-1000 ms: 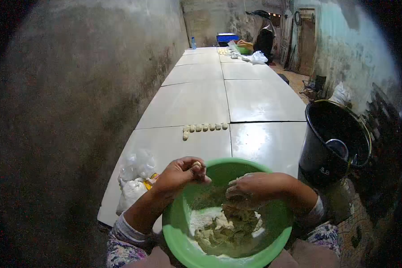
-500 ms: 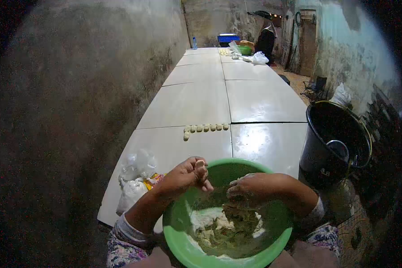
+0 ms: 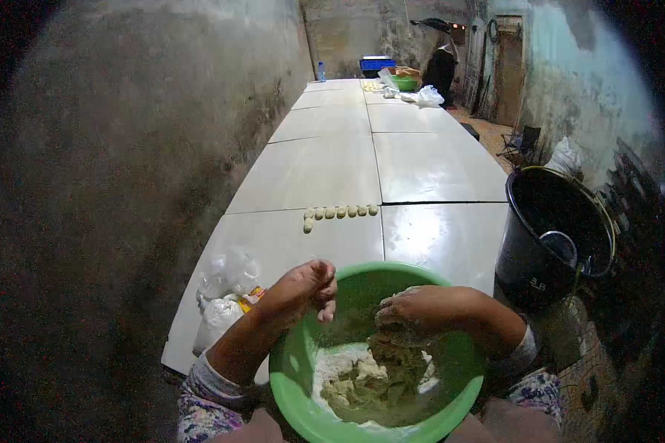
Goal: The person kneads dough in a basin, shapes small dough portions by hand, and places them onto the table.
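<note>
A green bowl (image 3: 294, 376) holds a mass of dough (image 3: 369, 384) with white flour around it. Above the bowl's left rim is my left hand (image 3: 307, 292), its fingers curled in; whatever lies between them is hidden now. My right hand (image 3: 406, 314) is inside the bowl, over the dough, with bent, floury fingers pressed together; I cannot make out what they hold. Beyond the bowl, several small dough pieces (image 3: 340, 212) form a row on the pale table (image 3: 303, 170), with one more piece (image 3: 307, 226) in front of the row's left end.
Plastic bags (image 3: 218, 317) lie left of the bowl. A black bucket (image 3: 528, 258) stands at the right. At the far end are a person (image 3: 440, 74), another green bowl (image 3: 404, 83), white bags (image 3: 427, 96), a blue crate (image 3: 377, 65) and a bottle (image 3: 321, 71). A wall runs along the left.
My left hand has turned and shifted slightly left, and the dough bit seen at its fingertips is no longer visible. My right hand has barely moved. The far person has leaned a little.
</note>
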